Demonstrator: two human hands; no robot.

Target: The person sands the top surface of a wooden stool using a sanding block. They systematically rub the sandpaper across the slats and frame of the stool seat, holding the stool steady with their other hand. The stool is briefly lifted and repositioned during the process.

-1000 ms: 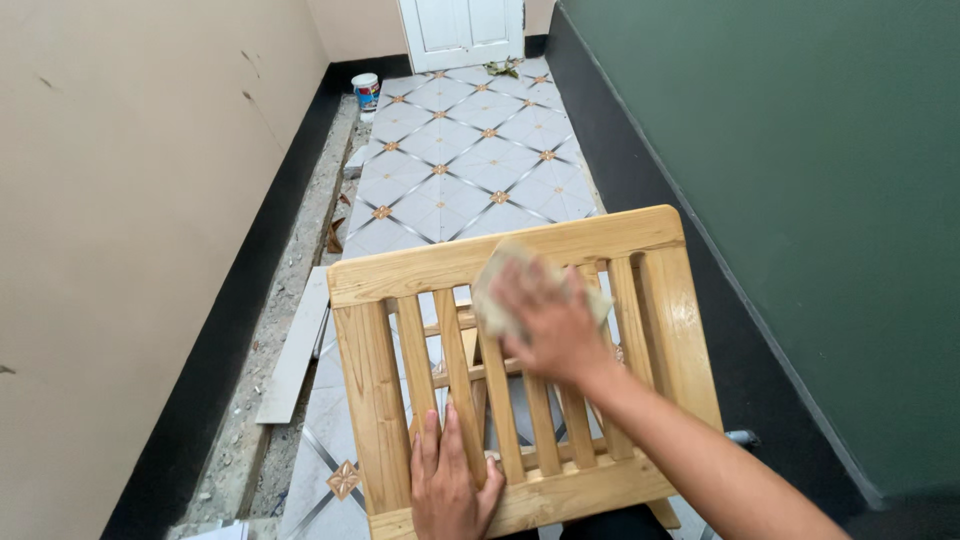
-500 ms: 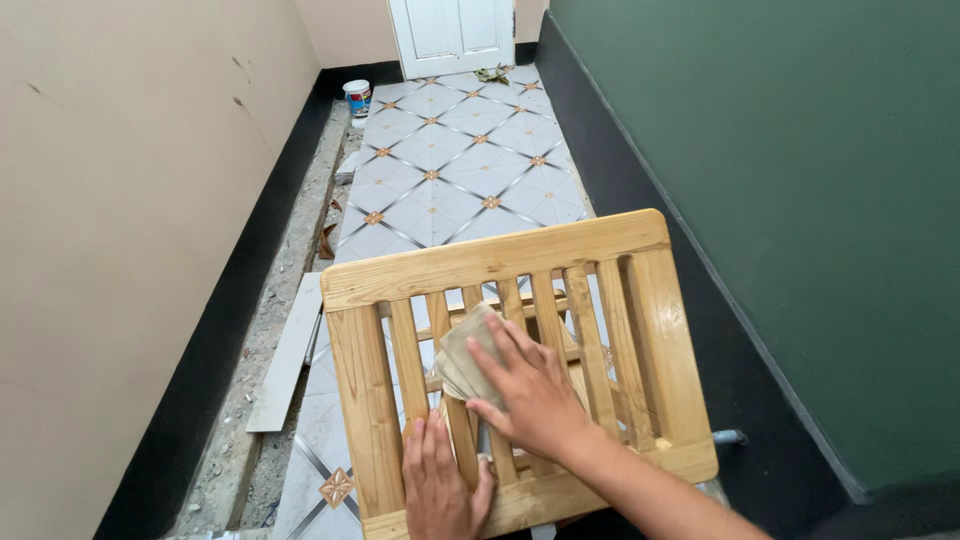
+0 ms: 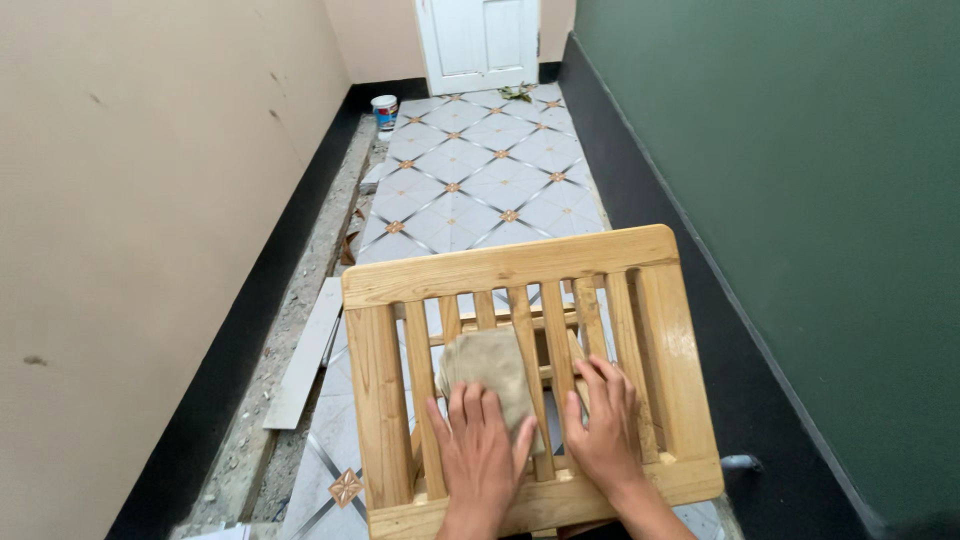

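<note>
A slatted wooden frame [image 3: 505, 268], varnished light brown, lies flat in front of me. A folded beige cloth [image 3: 486, 362] rests on its middle slats. My left hand [image 3: 478, 460] presses flat on the near edge of the cloth, fingers spread over it. Just to the right of the cloth, my right hand [image 3: 602, 435] lies palm down on the slats with its fingers apart and nothing in it.
Patterned floor tiles [image 3: 480, 170] run to a white door [image 3: 478, 40] at the far end. A small paint bucket [image 3: 384, 110] stands by the left wall. A rubble strip and a loose plank [image 3: 305, 355] lie along the left. A green wall is close on the right.
The cloth slid from the far rail down to the middle slats. My right hand came off it and now lies to its right; my left hand moved up onto it.
</note>
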